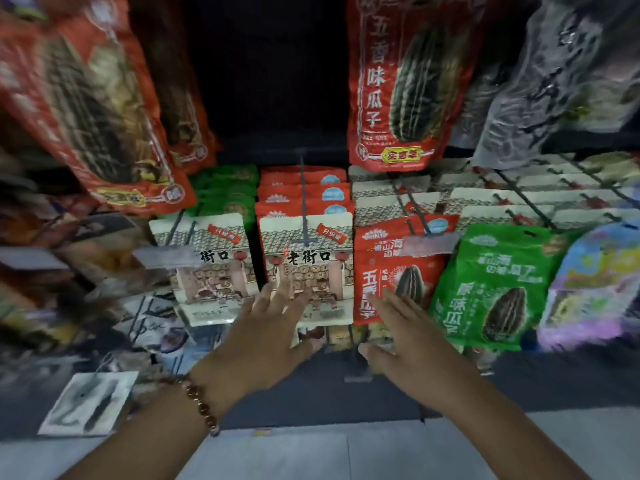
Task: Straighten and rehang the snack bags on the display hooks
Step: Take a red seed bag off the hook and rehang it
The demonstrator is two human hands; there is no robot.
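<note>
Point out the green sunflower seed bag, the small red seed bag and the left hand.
Green sunflower seed bag [495, 289]: head view, front panel.
Small red seed bag [391, 271]: head view, front panel.
Left hand [266, 327]: head view, back of hand.

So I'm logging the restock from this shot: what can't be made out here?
- Head view: top of the big red bag, cut by the frame edge.
- Left bags: print lost to motion blur.
- Price tag: blurred.
- Beige bag: bottom hidden by left hand.

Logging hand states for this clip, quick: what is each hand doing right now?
Left hand: open, fingers spread against the white snack bag, holding nothing.
Right hand: open, fingers straight by the red snack bag, holding nothing.
</note>
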